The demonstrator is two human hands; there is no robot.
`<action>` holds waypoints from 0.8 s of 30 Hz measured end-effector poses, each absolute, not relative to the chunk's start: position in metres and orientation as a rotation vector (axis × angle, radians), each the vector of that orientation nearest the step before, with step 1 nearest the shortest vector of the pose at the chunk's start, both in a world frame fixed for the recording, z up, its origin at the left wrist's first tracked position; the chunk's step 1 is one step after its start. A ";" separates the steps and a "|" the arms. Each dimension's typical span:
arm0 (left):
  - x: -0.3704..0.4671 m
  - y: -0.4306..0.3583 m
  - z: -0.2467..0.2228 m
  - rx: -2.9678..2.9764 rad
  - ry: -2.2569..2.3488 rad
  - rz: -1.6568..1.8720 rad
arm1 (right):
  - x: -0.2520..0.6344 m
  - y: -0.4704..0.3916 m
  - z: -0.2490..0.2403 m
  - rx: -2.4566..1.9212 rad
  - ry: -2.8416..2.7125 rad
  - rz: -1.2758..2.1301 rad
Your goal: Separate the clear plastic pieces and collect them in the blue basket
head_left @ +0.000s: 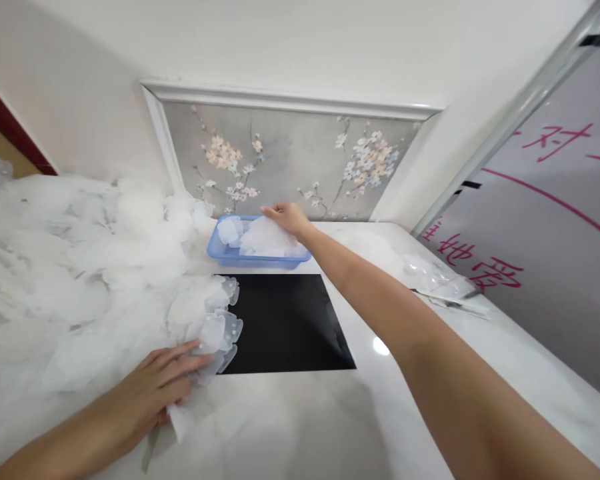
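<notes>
My left hand (165, 383) lies on the edge of a large heap of translucent white plastic pieces (80, 287). Its upper fingers are stretched out and touch the pieces. A white corner and a thin greenish strip (151, 448) show beneath it; I cannot tell whether they are held. My right hand (290, 219) is over the back of a blue plastic basket (255, 263), fingers drawn together. What they hold, if anything, is hidden. Similar white pieces (267, 239) fill much of the basket. Several small pieces (225, 330) overlap the left edge of a black mat (285, 323).
The white table (280, 427) meets a wall with a framed floral panel (295, 153). Clear plastic bags (435, 277) lie at the right, beside a whiteboard (545, 200) with red writing. The heap covers the table's left side.
</notes>
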State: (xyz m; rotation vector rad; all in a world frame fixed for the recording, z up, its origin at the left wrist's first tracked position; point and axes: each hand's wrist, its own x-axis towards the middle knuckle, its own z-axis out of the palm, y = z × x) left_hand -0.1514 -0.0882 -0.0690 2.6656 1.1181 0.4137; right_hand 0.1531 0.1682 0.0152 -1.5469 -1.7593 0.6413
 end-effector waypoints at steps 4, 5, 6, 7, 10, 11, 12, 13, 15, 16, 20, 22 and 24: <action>-0.156 -0.097 -0.067 2.844 1.150 0.412 | 0.138 0.163 0.014 -1.532 -1.855 0.544; -0.156 -0.098 -0.066 2.860 1.154 0.426 | 0.133 0.151 0.011 -1.496 -1.884 0.515; -0.155 -0.099 -0.065 2.862 1.163 0.446 | 0.129 0.135 0.007 -1.452 -1.924 0.500; -0.154 -0.099 -0.065 2.856 1.169 0.467 | 0.125 0.117 0.001 -1.396 -1.987 0.507; -0.149 -0.092 -0.067 2.800 1.209 0.566 | 0.110 0.057 -0.021 -1.190 -2.336 0.648; -0.146 -0.089 -0.068 2.760 1.236 0.589 | 0.105 0.039 -0.028 -1.132 -2.396 0.696; -0.142 -0.085 -0.069 2.709 1.271 0.598 | 0.100 0.023 -0.036 -1.083 -2.435 0.788; -0.137 -0.081 -0.070 2.653 1.311 0.586 | 0.095 0.010 -0.042 -1.038 -2.429 0.886; -0.124 -0.073 -0.069 2.555 1.370 0.500 | 0.088 -0.006 -0.053 -0.985 -2.320 1.069; -0.117 -0.070 -0.068 2.519 1.392 0.448 | 0.085 -0.010 -0.057 -0.986 -2.229 1.155; -0.088 -0.055 -0.060 2.371 1.440 0.399 | 0.091 -0.004 -0.066 -1.039 -1.851 1.414; -0.074 -0.045 -0.052 2.294 1.443 0.468 | 0.107 0.007 -0.069 -1.058 -1.758 1.408; -0.063 -0.033 -0.044 2.253 1.482 0.491 | 0.130 0.019 -0.071 -1.112 -1.722 1.324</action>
